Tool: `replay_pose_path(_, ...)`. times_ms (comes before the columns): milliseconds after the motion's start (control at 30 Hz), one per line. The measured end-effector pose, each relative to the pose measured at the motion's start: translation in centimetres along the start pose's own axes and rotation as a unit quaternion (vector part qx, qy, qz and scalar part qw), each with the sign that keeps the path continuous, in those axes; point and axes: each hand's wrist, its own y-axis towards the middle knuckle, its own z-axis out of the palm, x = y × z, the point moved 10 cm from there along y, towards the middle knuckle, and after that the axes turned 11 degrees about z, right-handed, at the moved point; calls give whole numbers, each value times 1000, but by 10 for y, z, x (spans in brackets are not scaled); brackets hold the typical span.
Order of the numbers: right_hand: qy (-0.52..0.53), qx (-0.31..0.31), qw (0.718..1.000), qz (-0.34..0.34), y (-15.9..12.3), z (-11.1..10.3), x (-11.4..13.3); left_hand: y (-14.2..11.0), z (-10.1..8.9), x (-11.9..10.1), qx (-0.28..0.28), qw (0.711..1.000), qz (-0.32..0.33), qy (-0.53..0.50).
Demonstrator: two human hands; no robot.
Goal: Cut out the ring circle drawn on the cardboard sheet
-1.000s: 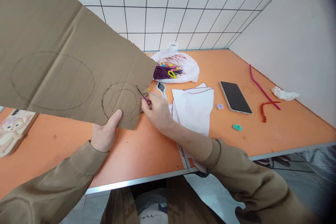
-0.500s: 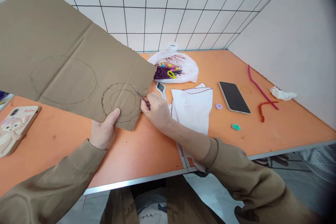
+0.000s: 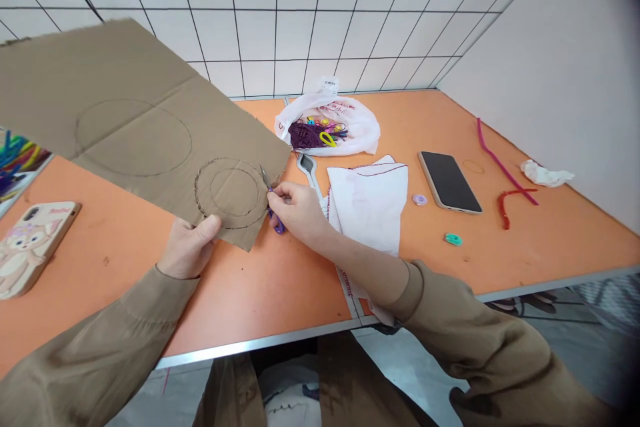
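Observation:
A large sheet of brown cardboard (image 3: 165, 87) is held up and tilted over the table. It carries a big drawn oval on the left and two rings, one inside the other, near its lower right corner. My left hand (image 3: 193, 243) grips the lower edge, thumb on the front face and fingers hidden behind. In my right hand (image 3: 300, 213) are small purple-handled scissors (image 3: 279, 221), their blade lying against the cardboard at the right side of the outer ring. Part of that ring's outline, on its upper left, looks cut through.
A white plastic bag (image 3: 363, 127) of purple yarn and craft bits stands at the back. Right of my hands lie a white cloth (image 3: 373, 203), a black-screened phone (image 3: 450, 181) and pipe cleaners (image 3: 505, 163). At the left is a phone in a cartoon case (image 3: 35, 247).
The cardboard's upper left part has tipped lower. The scissors have turned in my right hand, so their blade and purple handle show more.

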Motion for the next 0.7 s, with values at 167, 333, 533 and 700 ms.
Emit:
replay_pose_path(167,64,40,997,7,-7,0,4,-10,21,20,157,981,-117,0)
replay_pose_path(333,65,42,997,-6,-12,7,2,-11,34,46,110,971,-207,42)
replay_pose_path(533,42,25,999,-23,-16,13,-4,-11,41,54,94,971,-214,-39)
replay_pose_path(700,-6,30,998,-49,-19,17,3,-12,41,45,95,973,-202,-65)
